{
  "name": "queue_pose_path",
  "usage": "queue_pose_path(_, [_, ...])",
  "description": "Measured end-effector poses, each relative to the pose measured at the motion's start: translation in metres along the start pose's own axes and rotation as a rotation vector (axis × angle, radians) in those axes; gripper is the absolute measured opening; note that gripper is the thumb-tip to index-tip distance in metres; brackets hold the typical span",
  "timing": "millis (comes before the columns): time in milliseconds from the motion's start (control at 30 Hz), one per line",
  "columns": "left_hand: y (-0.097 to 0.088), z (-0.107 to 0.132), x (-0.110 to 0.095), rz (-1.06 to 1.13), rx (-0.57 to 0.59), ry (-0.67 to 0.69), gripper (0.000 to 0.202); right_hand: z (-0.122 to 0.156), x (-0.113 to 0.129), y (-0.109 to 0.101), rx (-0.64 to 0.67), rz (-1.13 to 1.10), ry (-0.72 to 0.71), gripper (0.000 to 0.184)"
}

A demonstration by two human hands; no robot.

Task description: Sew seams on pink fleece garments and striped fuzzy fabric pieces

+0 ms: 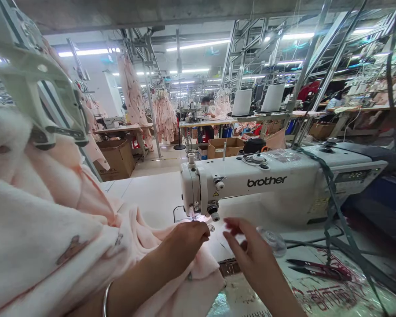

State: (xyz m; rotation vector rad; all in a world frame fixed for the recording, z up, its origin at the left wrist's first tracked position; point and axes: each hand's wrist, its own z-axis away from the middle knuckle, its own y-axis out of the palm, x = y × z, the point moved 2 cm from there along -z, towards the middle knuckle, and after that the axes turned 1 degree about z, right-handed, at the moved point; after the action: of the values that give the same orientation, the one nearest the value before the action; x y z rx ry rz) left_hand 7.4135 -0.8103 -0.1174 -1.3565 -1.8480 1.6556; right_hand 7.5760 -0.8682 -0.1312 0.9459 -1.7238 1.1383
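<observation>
Pale pink fleece fabric (138, 246) with small printed figures hangs from the upper left and spreads over the sewing table to the machine. My left hand (189, 237), a silver bangle on its wrist, is closed at the fabric's edge just before the needle area of the white sewing machine (267, 185); the fingertips are partly hidden. My right hand (247, 246) hovers to the right of the needle, thumb and fingers apart, holding nothing visible. Thread snips (320, 269) with dark blades lie to the right of this hand.
A grey-green hanger clamp (39, 88) holds up the fabric at left. Dark green cloth strips (331, 198) hang over the machine's right end. White thread cones (242, 103) stand behind it. Cardboard boxes (115, 158) sit on the floor beyond, near other workstations.
</observation>
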Motion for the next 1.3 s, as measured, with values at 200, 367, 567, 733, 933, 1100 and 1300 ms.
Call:
queue_pose_path(200, [-0.005,0.003,-0.003,-0.087,-0.003,0.004,0.013,-0.013,0.016,0.011,-0.104,-0.152,-0.052,0.032])
queue_pose_path(367, [-0.001,0.003,-0.003,-0.135,0.002,0.051,0.011,-0.016,0.017,0.018,-0.14,-0.228,-0.001,0.029])
queue_pose_path(567, [0.003,0.003,-0.008,-0.093,0.078,0.078,0.012,-0.024,0.016,0.012,-0.033,-0.267,0.007,0.029])
queue_pose_path(733, [0.002,0.008,-0.016,0.112,0.113,0.038,0.018,-0.024,0.011,0.011,0.037,-0.237,-0.017,0.023])
queue_pose_path(933, [0.007,0.007,-0.012,0.061,0.088,0.032,0.015,-0.009,0.0,0.014,0.001,-0.062,-0.079,0.021])
queue_pose_path(1100, [0.01,0.008,-0.012,0.065,0.101,0.058,0.012,-0.001,0.007,0.015,-0.131,0.207,-0.25,0.015])
queue_pose_path(1300, [0.004,0.01,-0.013,0.03,0.074,-0.004,0.012,-0.003,0.013,0.022,-0.263,0.444,-0.468,0.018])
